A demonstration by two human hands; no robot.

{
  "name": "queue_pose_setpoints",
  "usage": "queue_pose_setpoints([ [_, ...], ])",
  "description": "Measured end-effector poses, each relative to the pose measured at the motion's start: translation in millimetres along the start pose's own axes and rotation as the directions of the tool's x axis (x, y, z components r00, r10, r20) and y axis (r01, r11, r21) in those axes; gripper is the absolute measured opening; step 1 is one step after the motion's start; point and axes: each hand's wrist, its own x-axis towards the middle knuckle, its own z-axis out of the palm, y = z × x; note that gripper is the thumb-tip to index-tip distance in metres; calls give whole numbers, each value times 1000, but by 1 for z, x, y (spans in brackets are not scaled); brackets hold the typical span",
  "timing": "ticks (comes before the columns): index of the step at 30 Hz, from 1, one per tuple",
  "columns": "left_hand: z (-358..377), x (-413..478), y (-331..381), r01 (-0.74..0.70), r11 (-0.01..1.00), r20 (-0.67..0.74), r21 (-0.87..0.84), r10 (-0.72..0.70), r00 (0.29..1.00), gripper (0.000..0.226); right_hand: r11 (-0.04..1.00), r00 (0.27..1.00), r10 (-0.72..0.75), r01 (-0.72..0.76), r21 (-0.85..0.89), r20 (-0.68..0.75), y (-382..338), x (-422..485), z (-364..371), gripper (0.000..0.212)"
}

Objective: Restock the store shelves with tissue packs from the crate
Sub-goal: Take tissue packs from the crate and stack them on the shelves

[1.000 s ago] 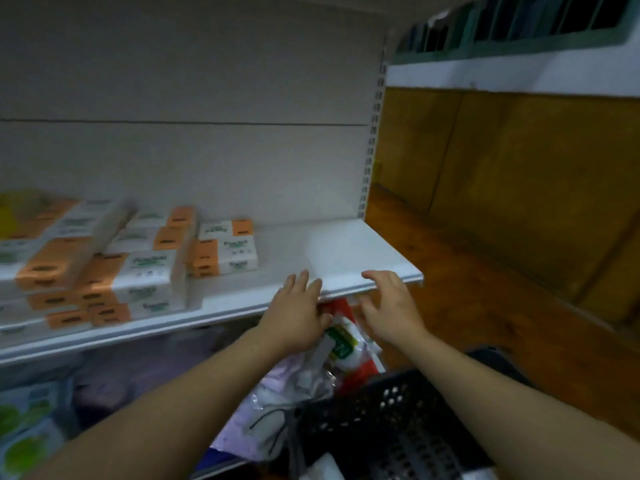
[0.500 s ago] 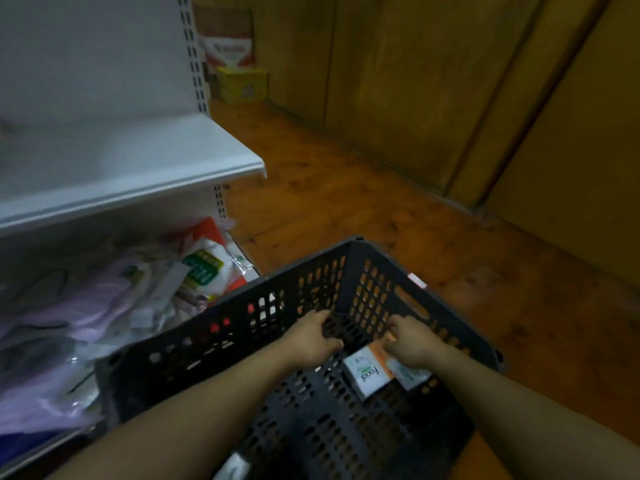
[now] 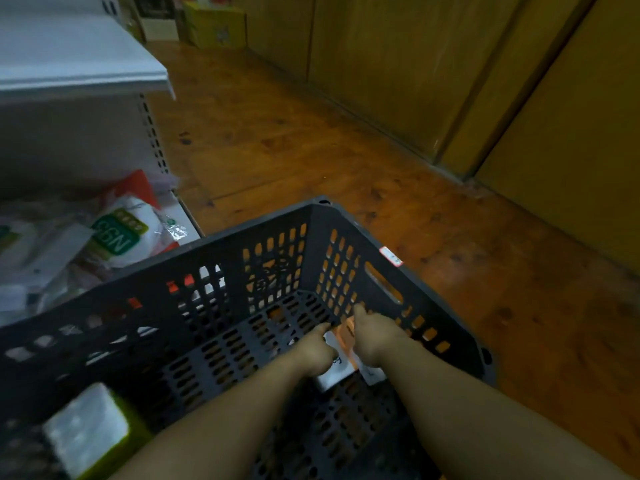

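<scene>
A black perforated crate (image 3: 242,233) stands on the wooden floor below me. Flat on its bottom, by the right wall, lies a white and orange tissue pack (image 3: 337,375). My left hand (image 3: 313,353) grips the pack's left side with curled fingers. On the right side, my right hand (image 3: 372,336) holds the pack, one finger pointing at the crate wall. Both hands hide most of the pack. A second, white and green pack (image 3: 86,431) lies blurred in the crate's near left corner.
The white shelf (image 3: 86,81) juts out at upper left, with its perforated upright (image 3: 152,133) below. Bagged goods (image 3: 117,233) fill the lower shelf just left of the crate. Wooden panels (image 3: 433,64) line the right, and boxes (image 3: 214,26) stand at the far end.
My hands left the shelf edge and dropped into the crate as my view swung down. In the last half second the left hand moved from the crate floor onto the pack.
</scene>
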Motion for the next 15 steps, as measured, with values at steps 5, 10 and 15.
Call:
queue_pose_setpoints([
  [5,-2,3,-8,26,998,-2,-53,-27,1000,68,992,995,-60,51,-117,-79,-3,-4,-3,54],
  [10,-28,-25,-10,19,962,-53,-272,-35,998,61,888,970,-22,130,441,-243,-24,-26,-20,41],
  [15,-81,-67,-5,-22,860,-220,-510,-105,970,69,471,974,-19,208,858,-226,-60,-55,-35,35],
])
